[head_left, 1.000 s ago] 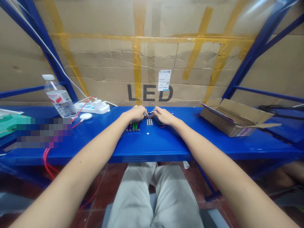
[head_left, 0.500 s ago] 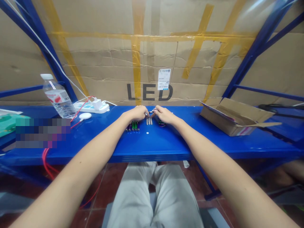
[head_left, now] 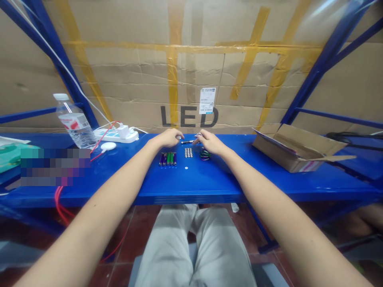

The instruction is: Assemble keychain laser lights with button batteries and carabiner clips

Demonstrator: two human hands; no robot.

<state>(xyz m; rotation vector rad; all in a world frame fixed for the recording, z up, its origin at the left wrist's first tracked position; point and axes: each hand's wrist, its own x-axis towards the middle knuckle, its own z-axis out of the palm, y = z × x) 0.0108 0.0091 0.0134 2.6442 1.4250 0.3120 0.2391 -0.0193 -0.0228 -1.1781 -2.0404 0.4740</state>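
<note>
My right hand pinches a slim dark tube with silver ends, lying crosswise and pointing left; something small and shiny shows at its fingertips. My left hand is curled just left of the tube, apart from it, with a small pale thing at its fingertips that I cannot make out. Below it, several purple and green metallic tubes lie in a row. Small silver button cells stand in a grid between the hands. Under my right hand is a cluster of shiny green and dark pieces.
A small white disc lies on the blue table. An open cardboard box stands at right. To the left are a water bottle, a power strip, a white round pad and red cables.
My left hand has moved left, away from the button cells and the tube. The tube in my right hand and the row of tubes now show more fully.
</note>
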